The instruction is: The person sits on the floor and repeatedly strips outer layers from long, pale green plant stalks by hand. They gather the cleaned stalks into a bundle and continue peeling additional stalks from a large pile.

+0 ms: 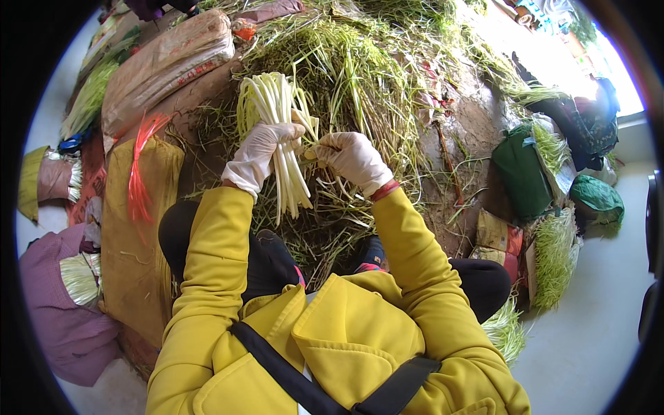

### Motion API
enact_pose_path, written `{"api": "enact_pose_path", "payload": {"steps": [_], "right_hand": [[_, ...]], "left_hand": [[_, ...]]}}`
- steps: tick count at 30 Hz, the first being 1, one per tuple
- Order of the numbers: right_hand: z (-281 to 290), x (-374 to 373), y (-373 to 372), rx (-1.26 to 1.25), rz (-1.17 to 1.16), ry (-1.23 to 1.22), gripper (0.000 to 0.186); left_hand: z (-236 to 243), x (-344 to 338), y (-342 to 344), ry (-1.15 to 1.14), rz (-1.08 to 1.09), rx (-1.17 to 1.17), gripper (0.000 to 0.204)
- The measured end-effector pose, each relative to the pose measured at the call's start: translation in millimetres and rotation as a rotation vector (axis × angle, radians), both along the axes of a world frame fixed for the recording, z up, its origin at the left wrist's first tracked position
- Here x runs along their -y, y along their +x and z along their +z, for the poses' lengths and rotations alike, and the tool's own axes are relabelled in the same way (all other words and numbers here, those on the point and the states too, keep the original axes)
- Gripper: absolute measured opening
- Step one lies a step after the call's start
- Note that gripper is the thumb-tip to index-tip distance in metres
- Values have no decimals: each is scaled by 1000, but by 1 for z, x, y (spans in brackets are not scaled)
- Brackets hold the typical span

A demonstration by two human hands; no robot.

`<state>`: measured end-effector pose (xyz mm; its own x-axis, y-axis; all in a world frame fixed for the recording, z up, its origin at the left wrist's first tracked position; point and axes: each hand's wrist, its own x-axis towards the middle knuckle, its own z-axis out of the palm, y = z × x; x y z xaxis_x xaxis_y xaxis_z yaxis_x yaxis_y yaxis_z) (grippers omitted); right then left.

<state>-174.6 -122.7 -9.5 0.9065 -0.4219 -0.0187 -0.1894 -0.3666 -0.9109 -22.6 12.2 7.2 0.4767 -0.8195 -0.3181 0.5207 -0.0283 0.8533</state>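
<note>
In a white glove, my left hand [266, 152] is wrapped round an upright bundle of long pale stalks [290, 183], whose tops fan out above it. My right hand [349, 158], also gloved, is closed at the bundle's right side, pinching a small yellowish piece that I cannot make out. Beneath and beyond both hands lies a big loose heap of green and straw-coloured stalks [360, 76].
Left are a wrapped sack [169, 69], yellow-brown packing [138, 256], red strands [145, 194] and a purple cloth [66, 321]. Right are a green bag [515, 173], dark cloths [581, 131] and grass bundles [553, 256]. Another person's dark-clothed part [155, 8] shows at top left.
</note>
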Motion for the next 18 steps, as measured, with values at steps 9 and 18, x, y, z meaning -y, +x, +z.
{"api": "enact_pose_path", "payload": {"steps": [9, 18], "right_hand": [[3, -8, 9, 216, -120, 218, 16], [-8, 29, -42, -659, 124, -696, 12]], "left_hand": [[-3, 4, -3, -13, -5, 117, 22], [8, -6, 15, -16, 328, 124, 21]]}}
